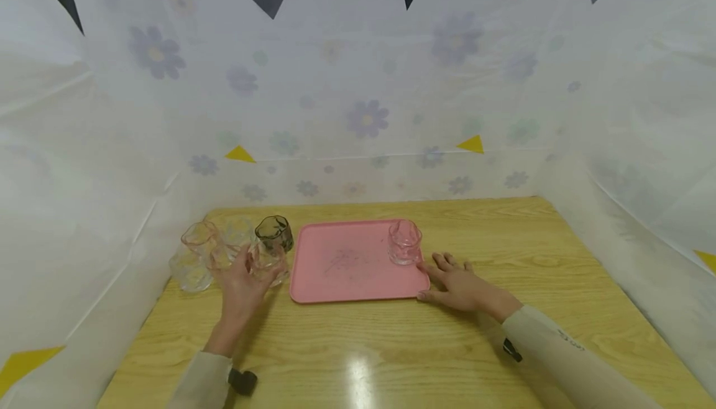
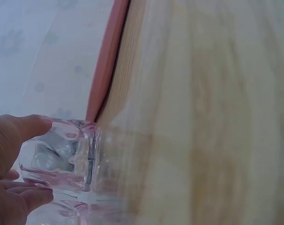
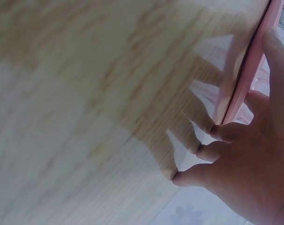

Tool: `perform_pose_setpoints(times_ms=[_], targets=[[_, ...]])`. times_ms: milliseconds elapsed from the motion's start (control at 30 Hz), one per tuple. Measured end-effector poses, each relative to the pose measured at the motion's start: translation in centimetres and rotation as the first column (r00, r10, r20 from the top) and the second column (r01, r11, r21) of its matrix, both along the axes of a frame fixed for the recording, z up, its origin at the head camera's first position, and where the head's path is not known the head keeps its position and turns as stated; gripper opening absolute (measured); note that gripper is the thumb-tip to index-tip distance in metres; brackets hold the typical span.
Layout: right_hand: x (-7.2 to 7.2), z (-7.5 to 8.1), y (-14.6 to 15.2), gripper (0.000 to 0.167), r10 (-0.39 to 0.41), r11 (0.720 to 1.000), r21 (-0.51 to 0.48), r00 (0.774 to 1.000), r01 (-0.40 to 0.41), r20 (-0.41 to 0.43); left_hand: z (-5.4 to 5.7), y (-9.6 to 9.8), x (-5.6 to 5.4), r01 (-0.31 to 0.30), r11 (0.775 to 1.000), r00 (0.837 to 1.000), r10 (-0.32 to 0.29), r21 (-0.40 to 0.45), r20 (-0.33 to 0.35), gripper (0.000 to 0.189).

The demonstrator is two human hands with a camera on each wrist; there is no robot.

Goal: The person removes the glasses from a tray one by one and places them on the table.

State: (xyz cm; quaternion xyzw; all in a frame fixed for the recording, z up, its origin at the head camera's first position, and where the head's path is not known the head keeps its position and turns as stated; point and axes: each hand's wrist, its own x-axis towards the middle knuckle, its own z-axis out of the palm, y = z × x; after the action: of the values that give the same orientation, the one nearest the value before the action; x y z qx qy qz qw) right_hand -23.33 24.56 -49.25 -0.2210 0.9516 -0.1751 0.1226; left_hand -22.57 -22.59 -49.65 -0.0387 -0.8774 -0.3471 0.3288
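My left hand pinches a clear, pink-tinted glass cup between thumb and fingers, just left of the pink tray. Close around that hand stand several other glass cups: a smoky dark one behind, a pinkish one and a clear one to the left. On the tray's right side sits another pinkish glass cup. With fingers spread, my right hand rests at the tray's right edge, thumb near its front corner and fingertips on the table.
The wooden table is walled at the back and sides by a white flower-print sheet. The tray lies flat in the middle. Behind the left hand the cups stand close together and overlap in the head view.
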Motion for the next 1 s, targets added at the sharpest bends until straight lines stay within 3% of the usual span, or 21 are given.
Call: perform_pose_setpoints(times_ms=[167,267,367,533,667,767,900,1000], targets=[[-0.1,-0.1,0.1,0.087,0.004,1.0,-0.008,1.0,-0.004,0.004,0.7,0.1,0.2,-0.054,0.995,0.994,0.046,-0.088,-0.097,0.087],[-0.1,-0.2,0.1,0.087,0.003,1.0,-0.012,1.0,-0.003,0.003,1.5,0.3,0.6,-0.063,0.995,0.994,0.055,-0.079,-0.094,0.089],[-0.2,-0.3,0.2,0.087,0.004,1.0,-0.008,1.0,-0.004,0.002,2.4,0.9,0.8,-0.032,0.998,0.997,0.029,-0.045,-0.078,0.084],[-0.2,-0.4,0.1,0.087,0.006,1.0,-0.006,1.0,-0.006,0.0,3.4,2.4,0.4,0.103,0.994,0.991,-0.105,-0.026,-0.081,0.071],[-0.1,-0.3,0.2,0.087,0.002,1.0,-0.009,1.0,-0.002,-0.002,3.5,4.2,-0.1,0.209,0.976,0.978,-0.209,-0.053,0.012,0.073],[-0.2,-0.3,0.3,0.087,-0.001,1.0,-0.009,1.0,0.001,-0.003,3.4,5.8,-0.8,0.277,0.96,0.953,-0.271,-0.031,0.132,0.076],[-0.2,-0.4,0.4,0.087,-0.007,1.0,-0.004,1.0,0.007,-0.004,3.0,7.9,-1.9,0.367,0.927,0.889,-0.375,0.08,0.262,0.077],[-0.2,-0.5,0.4,0.088,-0.008,1.0,-0.001,1.0,0.008,-0.001,2.6,9.5,-2.7,0.419,0.899,0.847,-0.437,0.125,0.303,0.076]])
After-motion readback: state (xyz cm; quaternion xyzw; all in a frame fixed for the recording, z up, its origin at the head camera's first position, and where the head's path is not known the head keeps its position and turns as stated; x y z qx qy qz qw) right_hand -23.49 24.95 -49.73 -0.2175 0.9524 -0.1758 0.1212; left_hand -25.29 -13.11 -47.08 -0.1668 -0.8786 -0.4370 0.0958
